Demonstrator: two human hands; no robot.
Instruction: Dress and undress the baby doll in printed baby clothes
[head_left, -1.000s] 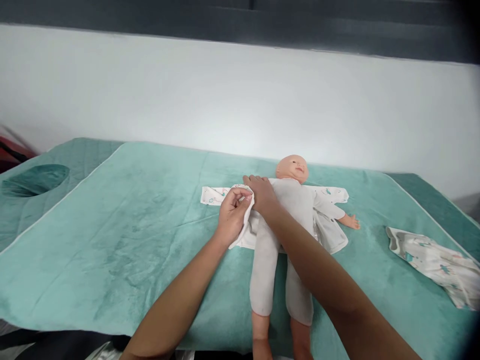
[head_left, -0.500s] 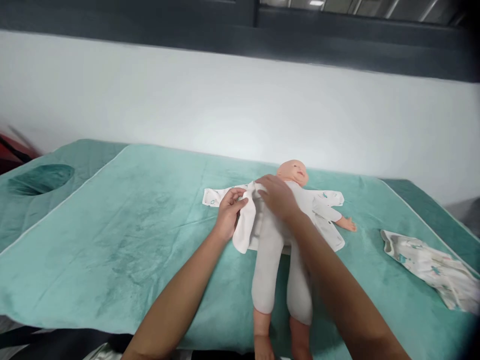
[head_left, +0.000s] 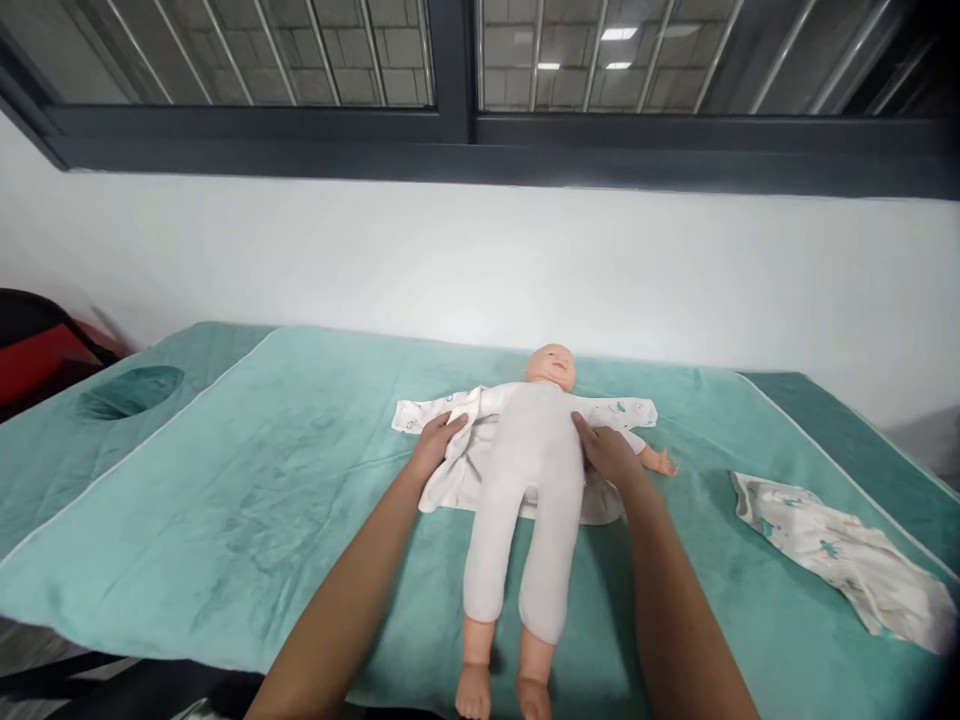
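Observation:
A baby doll [head_left: 541, 430] in a white bodysuit lies on its back, head toward the wall. Under its torso is spread an opened white baby shirt [head_left: 450, 490] with small prints on its sleeves. My left hand [head_left: 436, 448] pinches the shirt's edge between thumb and fingers, left of the doll's torso. On the other side, my right hand [head_left: 609, 455] grips the doll's side near the armpit, its thumb against the body and the other fingers partly hidden. The doll's arm on the right sticks out past my right hand; its other arm is out of sight.
A green padded cover [head_left: 300, 480] spreads over the bed, with a face hole [head_left: 131, 392] at the left end. Printed baby clothing [head_left: 840, 555] lies at the right. A white wall [head_left: 420, 265] and a dark window frame [head_left: 454, 150] stand behind; a red and black bag [head_left: 45, 350] is at far left.
My right hand has moved from the shirt at the doll's left-hand shoulder to the doll's right-hand side. My left hand has lowered the shirt edge. The camera view has tilted up.

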